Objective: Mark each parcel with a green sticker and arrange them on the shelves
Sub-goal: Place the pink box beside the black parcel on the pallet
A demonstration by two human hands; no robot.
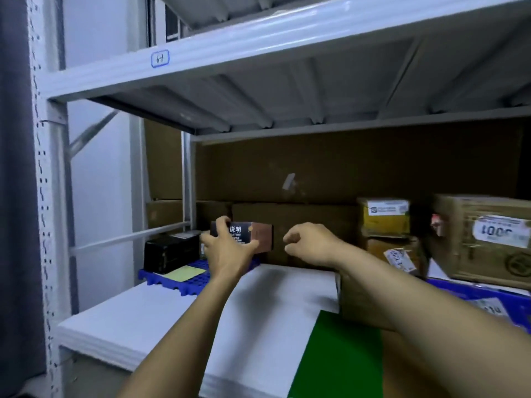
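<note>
Left hand [227, 248] grips the box [260, 235] from the near side, fingers curled over its top edge and thumb under the lower right edge. Right hand [309, 242] hangs just beside the box, apart from it, with fingers curled in. Nothing is visible in them, though something as small as a sticker could not be ruled out.

Location: the box is held clear above the back of the blue tray [172, 280], at the left end of the shelf [161, 323]. A black case [169, 251] stands on the tray to its left, and a yellow slip [184, 273] lies in front of the case. A green sheet [339, 354] lies on the shelf's near edge. Labelled cartons [482, 237] stand well apart to the right.

Sticker: none is visible on the faces shown, and the far faces are hidden.

Handling assessment: the box is small, rigid card with printed faces. It is judged light, since one hand carries it without strain. The finish looks smooth and may slip under a loose pinch. Recommended hold is across the two long faces, thumb opposing fingers, as at present. This leaves a broad face free for marking. Corners would likely crush if it were knocked against the case or the frame.
</note>
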